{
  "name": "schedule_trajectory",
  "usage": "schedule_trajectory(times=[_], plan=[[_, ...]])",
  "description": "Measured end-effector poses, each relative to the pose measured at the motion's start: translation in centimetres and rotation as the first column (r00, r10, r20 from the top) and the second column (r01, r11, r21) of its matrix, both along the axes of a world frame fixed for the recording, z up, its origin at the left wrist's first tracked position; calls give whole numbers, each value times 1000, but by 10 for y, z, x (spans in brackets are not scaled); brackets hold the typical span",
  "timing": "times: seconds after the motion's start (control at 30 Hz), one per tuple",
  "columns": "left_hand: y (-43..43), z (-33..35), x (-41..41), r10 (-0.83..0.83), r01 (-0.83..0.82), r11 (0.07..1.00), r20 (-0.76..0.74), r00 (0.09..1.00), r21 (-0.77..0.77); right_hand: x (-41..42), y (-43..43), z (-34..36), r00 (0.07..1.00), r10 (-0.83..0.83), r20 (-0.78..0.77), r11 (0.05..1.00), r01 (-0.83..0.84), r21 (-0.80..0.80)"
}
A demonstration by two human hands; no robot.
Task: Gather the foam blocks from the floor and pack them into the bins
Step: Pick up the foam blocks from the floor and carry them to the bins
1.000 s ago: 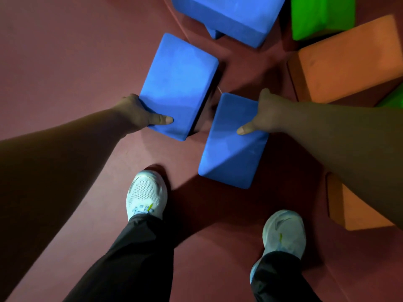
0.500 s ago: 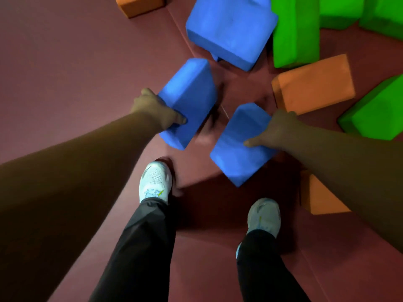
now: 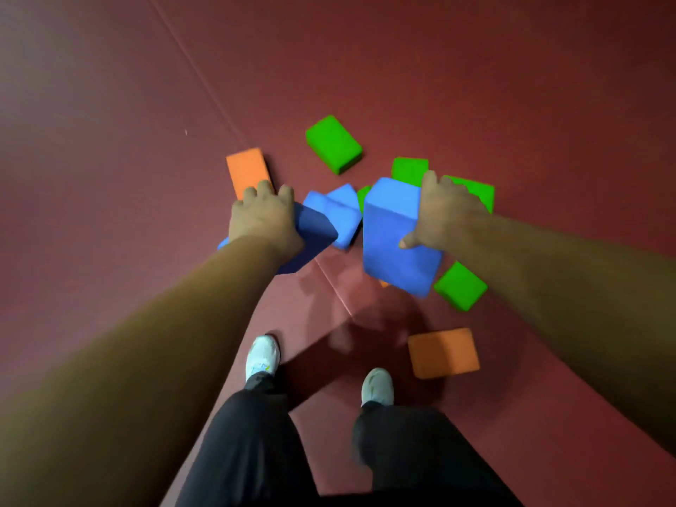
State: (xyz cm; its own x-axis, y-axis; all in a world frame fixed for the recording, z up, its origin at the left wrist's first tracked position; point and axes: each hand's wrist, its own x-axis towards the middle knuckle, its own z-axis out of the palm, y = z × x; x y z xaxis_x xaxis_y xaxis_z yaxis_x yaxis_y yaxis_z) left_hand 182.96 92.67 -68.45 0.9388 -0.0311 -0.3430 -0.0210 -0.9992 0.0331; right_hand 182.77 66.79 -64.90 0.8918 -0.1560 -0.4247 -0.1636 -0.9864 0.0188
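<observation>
Fingers around two blue blocks

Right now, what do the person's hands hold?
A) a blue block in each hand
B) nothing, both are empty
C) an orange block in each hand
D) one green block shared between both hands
A: the left hand grips the left blue block, and the right hand grips the right blue block.

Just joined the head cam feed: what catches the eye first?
The left hand grips the left blue block and the right hand the right blue block, both mid-frame. Beyond them a green block and, near the right shoe, an orange block glow against the red floor.
</observation>
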Motion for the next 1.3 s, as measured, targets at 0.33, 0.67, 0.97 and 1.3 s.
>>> schedule_trajectory(times=[0.33, 0.67, 0.97, 1.3], plan=[[-50, 258, 42, -198, 198, 980, 291, 936, 31, -6, -34, 257, 961, -7, 275, 1000, 12, -18], [-93, 346, 81, -353, 445, 879, 392, 850, -174, -42, -44, 324, 857, -395, 332, 913, 406, 38], [-243, 350, -6, -807, 842, 483, 250, 535, -241, -202, -86, 314, 582, -762, 285, 626, 774, 96], [-447, 341, -317, -964, 975, -52, 264, 8, -218, -521, -177, 313, 147, -950, 276, 180, 979, 97]])
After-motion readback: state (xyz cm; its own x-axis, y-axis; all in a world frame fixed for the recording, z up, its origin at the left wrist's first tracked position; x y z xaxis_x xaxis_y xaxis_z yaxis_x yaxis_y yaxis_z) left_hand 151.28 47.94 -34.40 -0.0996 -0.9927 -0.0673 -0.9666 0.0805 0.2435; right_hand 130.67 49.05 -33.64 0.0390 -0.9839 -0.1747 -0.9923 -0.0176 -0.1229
